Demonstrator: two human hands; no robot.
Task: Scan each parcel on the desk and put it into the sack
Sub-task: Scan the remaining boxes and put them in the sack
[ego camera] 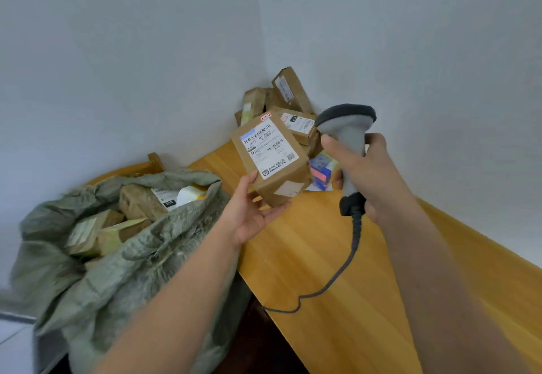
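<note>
My left hand holds a brown cardboard parcel from below, above the desk's left edge, its white shipping label facing up. My right hand grips a grey handheld barcode scanner, whose dark head sits just right of the parcel. The scanner's black cable trails down across the desk. To the left, the grey-green sack stands open beside the desk, with several boxed parcels inside. More brown parcels are piled in the far corner of the desk.
The wooden desk runs along the right wall into the room corner. A small blue, pink and yellow box lies on a white paper behind the scanner. A wooden chair back shows behind the sack. Grey walls close off both far sides.
</note>
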